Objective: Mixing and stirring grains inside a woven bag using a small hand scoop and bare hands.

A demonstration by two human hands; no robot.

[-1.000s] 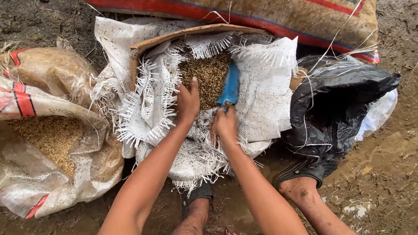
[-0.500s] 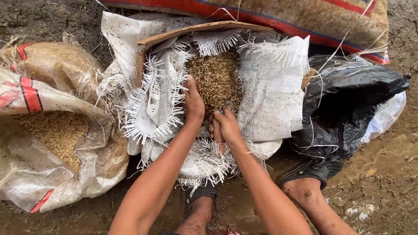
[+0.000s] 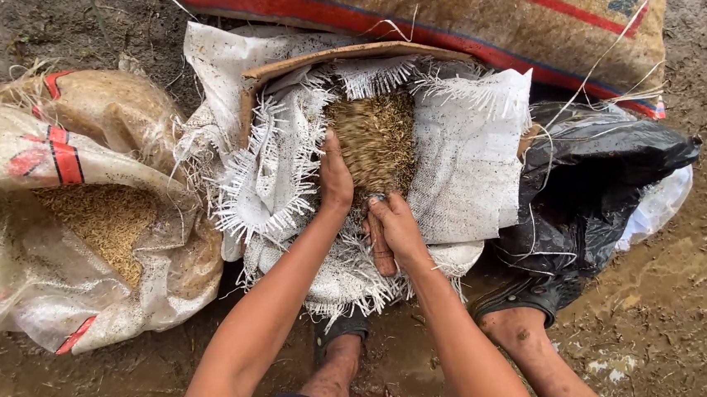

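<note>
the left hand (image 3: 335, 179) lies flat on the husks (image 3: 376, 143) in the frayed white sack (image 3: 460, 174) mid-ground; the right hand (image 3: 397, 229) is clenched on the sack's near lip. best keep that lip pulled wide. a clear sack (image 3: 66, 235) lies left, a tan red-striped sack (image 3: 473, 8) at the far edge, a black bag (image 3: 593, 182) right.

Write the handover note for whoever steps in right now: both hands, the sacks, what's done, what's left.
Left hand: flat against the grain in the open white woven sack, at its left side.
Right hand: at the sack's near edge, fingers curled; whether it grips anything cannot be told.
Beside it on the muddy ground: a clear sack of grain to the left, a black plastic bag to the right, a full brown sack behind.
Done: white sack open, grain inside.
Left: sack mouth still open, untied.
</note>
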